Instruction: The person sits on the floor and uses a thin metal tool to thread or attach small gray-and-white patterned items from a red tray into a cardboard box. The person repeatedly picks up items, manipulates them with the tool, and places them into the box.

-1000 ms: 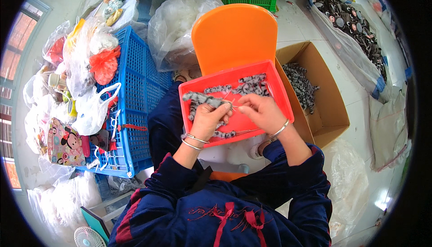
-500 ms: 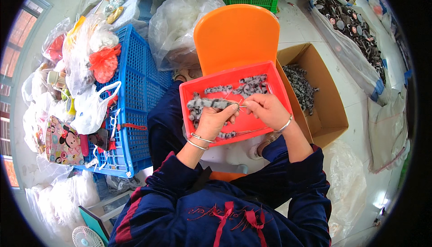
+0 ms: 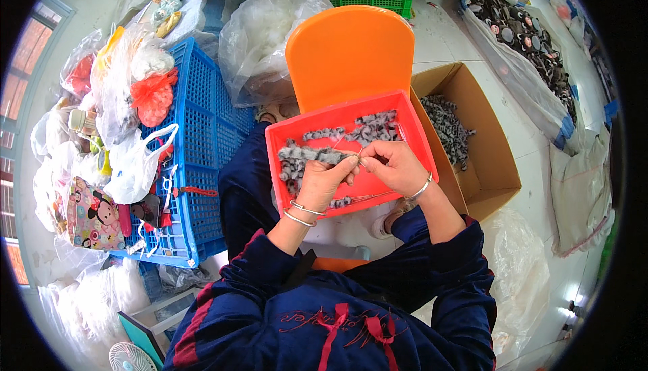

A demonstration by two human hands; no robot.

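My left hand is closed on a fluffy grey-and-black plush strip, with the finger and thumb pinched at its right end. My right hand pinches close against those fingertips. What is between its fingers is too small to make out. Both hands are over a red plastic tray. More plush strips lie inside it along the far side, and others sit at the left under the held one. Thin stiff strands run near the tray's front edge.
An orange chair stands behind the tray. To the right, a cardboard box holds many similar plush pieces. At the left, a blue crate has plastic bags on it. A clear bag of white stuffing lies far left of the chair.
My right hand has moved in against the left fingertips. A thin shiny piece that showed between the hands is now hidden. The whole view has shifted slightly.
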